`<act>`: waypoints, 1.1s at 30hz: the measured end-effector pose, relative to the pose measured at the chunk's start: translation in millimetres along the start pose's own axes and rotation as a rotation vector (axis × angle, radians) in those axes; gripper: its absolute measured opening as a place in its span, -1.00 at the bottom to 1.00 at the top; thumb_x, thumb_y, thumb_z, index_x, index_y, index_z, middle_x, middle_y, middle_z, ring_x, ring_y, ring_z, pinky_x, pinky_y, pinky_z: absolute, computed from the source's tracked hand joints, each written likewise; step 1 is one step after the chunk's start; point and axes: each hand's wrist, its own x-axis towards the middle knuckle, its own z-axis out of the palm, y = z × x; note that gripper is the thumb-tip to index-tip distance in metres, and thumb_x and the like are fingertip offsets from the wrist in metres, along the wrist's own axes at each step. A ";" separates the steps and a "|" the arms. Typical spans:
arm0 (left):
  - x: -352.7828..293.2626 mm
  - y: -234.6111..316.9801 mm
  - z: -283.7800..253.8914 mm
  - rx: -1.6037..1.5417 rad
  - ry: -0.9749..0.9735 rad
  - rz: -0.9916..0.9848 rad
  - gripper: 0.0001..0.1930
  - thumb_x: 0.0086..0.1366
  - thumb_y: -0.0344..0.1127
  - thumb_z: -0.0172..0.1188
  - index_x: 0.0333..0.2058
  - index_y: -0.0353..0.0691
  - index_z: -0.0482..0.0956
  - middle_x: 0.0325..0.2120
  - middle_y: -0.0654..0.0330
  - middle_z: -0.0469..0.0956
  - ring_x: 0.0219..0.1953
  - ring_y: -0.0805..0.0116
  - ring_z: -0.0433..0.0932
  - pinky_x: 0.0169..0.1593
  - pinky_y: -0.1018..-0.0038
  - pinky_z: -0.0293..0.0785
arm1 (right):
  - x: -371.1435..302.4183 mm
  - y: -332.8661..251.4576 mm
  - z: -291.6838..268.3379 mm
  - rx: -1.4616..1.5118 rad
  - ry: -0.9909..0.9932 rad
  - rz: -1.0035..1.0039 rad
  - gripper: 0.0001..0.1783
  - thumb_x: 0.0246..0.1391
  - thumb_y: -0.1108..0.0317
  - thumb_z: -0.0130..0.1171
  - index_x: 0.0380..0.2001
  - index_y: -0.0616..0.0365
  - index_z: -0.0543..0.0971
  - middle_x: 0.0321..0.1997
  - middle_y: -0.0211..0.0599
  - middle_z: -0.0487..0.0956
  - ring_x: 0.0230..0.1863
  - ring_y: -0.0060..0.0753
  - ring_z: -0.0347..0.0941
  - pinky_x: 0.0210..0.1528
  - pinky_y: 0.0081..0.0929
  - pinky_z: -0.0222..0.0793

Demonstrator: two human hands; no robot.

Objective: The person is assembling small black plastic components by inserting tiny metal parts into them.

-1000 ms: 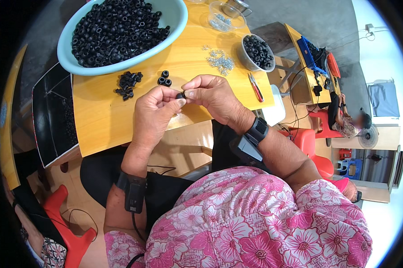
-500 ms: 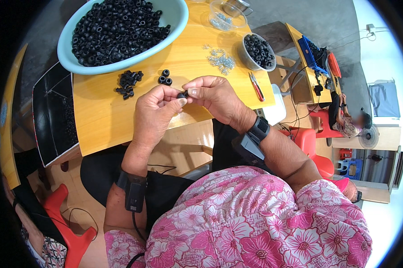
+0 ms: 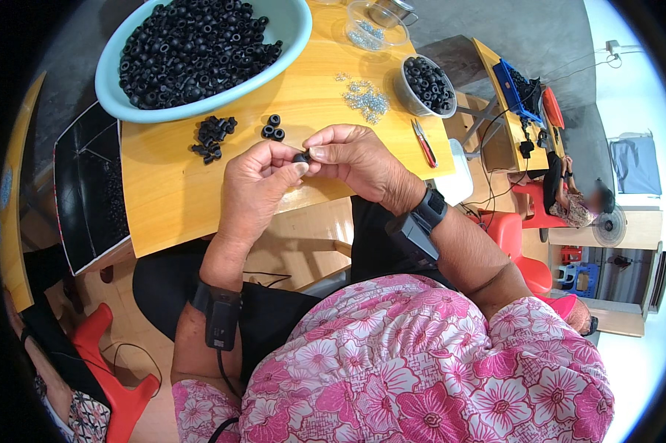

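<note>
Between the fingertips of both hands is a small round black part, held just above the table's near edge. My left hand pinches it from the left with thumb and forefinger. From the right, my right hand presses its thumb and forefinger at the same part; the fingertips hide its finer details. Beyond the hands sit a few black ring-shaped pieces. Farther left lies a small heap of black parts. A scatter of tiny clear pieces lies beyond my right hand.
A large pale-blue basin of black rings stands at the far left of the yellow table. At the right are a clear tub of black parts and red-handled snips. A clear bowl stands behind. Other people sit at both sides.
Both hands stay in nearly the same place, the fingers shifting only slightly around the black part. Nothing else on the table has visibly moved.
</note>
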 end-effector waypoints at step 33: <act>0.4 0.4 -0.2 0.076 0.029 0.047 -0.85 0.11 -0.55 0.27 -0.30 -0.32 0.62 -0.47 0.36 0.50 -0.45 0.67 0.39 -0.34 0.71 0.39 | -2.0 -4.1 -5.1 -0.051 -0.221 0.147 -0.71 0.19 0.24 0.12 -0.21 0.29 0.56 -0.34 -0.37 0.57 -0.35 -0.55 0.51 -0.12 -0.47 0.52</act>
